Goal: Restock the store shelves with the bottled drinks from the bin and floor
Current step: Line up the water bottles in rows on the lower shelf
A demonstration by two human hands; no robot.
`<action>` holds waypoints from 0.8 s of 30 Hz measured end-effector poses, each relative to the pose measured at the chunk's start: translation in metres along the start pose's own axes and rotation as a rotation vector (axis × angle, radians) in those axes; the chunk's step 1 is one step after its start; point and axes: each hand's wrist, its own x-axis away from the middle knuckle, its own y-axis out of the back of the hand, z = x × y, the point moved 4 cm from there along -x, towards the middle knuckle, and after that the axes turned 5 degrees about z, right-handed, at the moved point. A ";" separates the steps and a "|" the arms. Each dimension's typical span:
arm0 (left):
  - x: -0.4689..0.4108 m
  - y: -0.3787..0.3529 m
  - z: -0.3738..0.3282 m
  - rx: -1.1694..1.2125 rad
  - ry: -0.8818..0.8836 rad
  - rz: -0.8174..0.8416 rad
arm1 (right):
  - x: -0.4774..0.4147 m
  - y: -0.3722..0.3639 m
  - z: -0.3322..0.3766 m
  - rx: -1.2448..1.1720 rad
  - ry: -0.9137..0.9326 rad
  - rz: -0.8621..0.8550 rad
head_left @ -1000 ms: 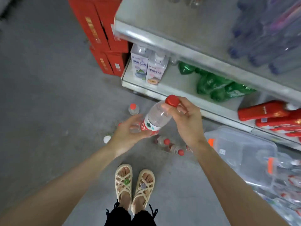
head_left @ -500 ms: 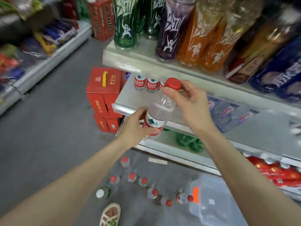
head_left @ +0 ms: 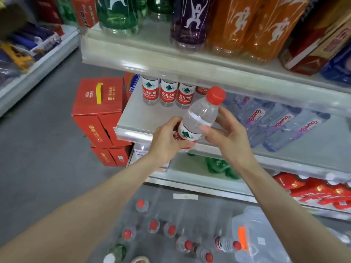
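Left hand (head_left: pixel 166 140) and right hand (head_left: pixel 228 136) fingers curl round the clear red-capped plastic bottle (head_left: pixel 200 118); tilted, it could topple shelved bottles (head_left: pixel 168 93).

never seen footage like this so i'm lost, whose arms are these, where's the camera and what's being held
No machine here: a person wears one wide-angle camera on the head, looking forward and down, so both arms are their own. The left hand grips the labelled lower part of a red-capped water bottle; the right hand holds its clear upper part. Behind it, a grey shelf carries a row of matching bottles standing upright. On the floor below, more red-capped bottles stand or lie beside a clear plastic bin. Red cartons are stacked left of the shelf.
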 end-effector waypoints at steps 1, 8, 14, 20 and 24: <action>-0.009 -0.004 0.005 0.010 -0.012 0.005 | -0.004 0.002 -0.010 0.003 0.002 -0.012; -0.070 -0.033 0.032 0.120 -0.084 0.042 | -0.043 0.021 -0.070 0.085 0.084 -0.115; -0.124 -0.054 0.050 0.097 -0.131 -0.001 | -0.094 0.038 -0.101 0.042 0.094 -0.185; -0.157 -0.057 0.051 0.026 -0.215 -0.018 | -0.138 0.051 -0.114 0.097 0.056 -0.241; -0.155 -0.056 0.066 0.108 -0.230 -0.009 | -0.141 0.047 -0.134 0.081 0.032 -0.193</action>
